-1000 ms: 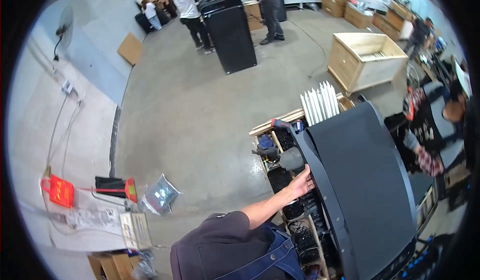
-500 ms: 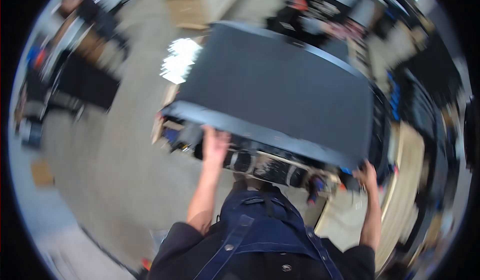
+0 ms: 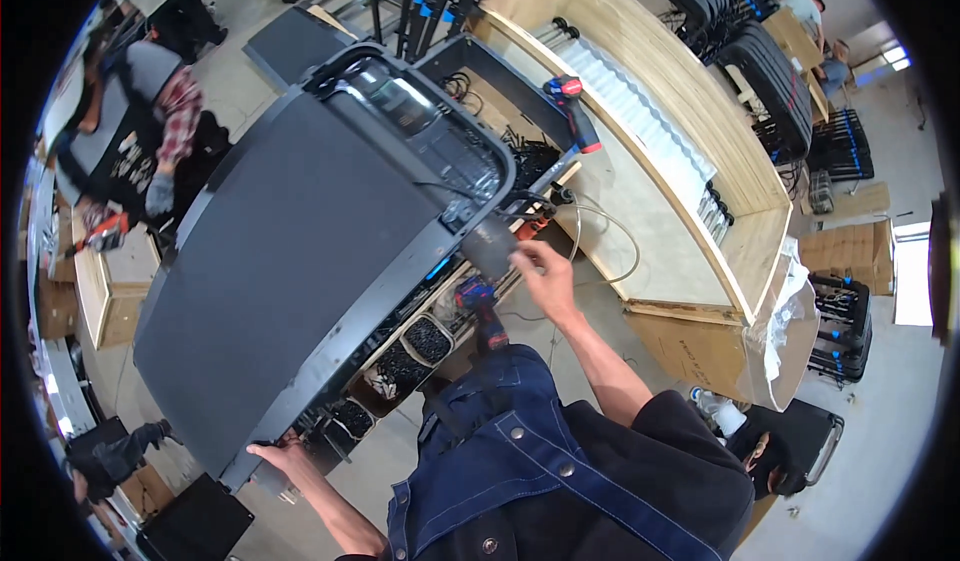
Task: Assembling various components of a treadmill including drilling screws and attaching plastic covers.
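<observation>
Workshop Floor Surrounding a Broad, Dark Grey, Flat Panel

Grey concrete floor (image 3: 240, 21) is showing between benches, crates and people at work. Across the bench in front of the person, the panel (image 3: 300, 251) is lying face up, its near edge running beside bins of small black parts (image 3: 428, 341). The person's left hand (image 3: 285, 458) is touching the near left corner; its thumb is stretching along the edge while the other fingers are partly hiding, so whether they are gripping, I cannot tell. The right hand (image 3: 545, 279) is bending its fingers at the end of a dull grey cylinder (image 3: 490, 246) by the near right corner; blur is leaving their hold unclear.

Below that cylinder, a blue-and-black power drill (image 3: 480, 306) is sitting beside the bins. To the right, a long, pale wooden crate (image 3: 640, 176) is holding white-wrapped rods. At far left, a co-worker in a plaid sleeve (image 3: 180, 111) is holding a red-and-black tool (image 3: 105, 233).
</observation>
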Demonstrator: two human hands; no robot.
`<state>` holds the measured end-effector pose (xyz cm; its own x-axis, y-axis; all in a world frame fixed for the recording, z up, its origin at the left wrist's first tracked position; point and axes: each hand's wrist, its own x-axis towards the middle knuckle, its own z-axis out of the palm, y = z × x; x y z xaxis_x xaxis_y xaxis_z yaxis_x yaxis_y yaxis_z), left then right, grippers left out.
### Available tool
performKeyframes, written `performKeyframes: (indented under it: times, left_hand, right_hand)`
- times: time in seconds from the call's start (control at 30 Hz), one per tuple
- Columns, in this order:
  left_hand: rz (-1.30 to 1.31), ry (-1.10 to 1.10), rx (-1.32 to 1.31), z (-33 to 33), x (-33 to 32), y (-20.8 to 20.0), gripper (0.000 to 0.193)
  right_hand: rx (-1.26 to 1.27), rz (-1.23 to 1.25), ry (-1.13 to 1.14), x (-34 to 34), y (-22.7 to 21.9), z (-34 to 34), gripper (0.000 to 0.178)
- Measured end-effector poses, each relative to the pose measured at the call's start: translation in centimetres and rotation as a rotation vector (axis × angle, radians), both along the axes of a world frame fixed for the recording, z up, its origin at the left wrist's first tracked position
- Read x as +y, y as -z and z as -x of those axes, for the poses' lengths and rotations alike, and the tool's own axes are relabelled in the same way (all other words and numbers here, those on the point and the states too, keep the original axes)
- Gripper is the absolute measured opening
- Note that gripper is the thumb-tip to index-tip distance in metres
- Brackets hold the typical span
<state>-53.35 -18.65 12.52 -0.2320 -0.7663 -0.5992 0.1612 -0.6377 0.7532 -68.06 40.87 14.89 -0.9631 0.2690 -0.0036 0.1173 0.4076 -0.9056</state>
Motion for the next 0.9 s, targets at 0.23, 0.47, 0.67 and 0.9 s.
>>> performKeyframes:
  times: [0.23,0.47,0.67,0.9]
  left_hand:
    - [0.178,0.004,-0.342,3.2,2.3,-0.1,0.074]
    - [0.173,0.052,-0.324,3.8,3.3,-0.3,0.086]
    - [0.175,0.035,-0.343,5.2,6.1,-1.3,0.082]
    - [0.183,0.011,-0.334,5.3,5.5,-1.3,0.078]
  right_hand:
    - [-0.397,0.307,0.318,12.8,13.0,5.3,0.032]
    - [-0.025,-0.342,0.300,15.4,1.7,9.8,0.027]
    - [-0.613,-0.113,0.113,22.2,7.0,11.2,0.043]
    - [-1.014,0.308,-0.210,26.6,4.5,17.1,0.042]
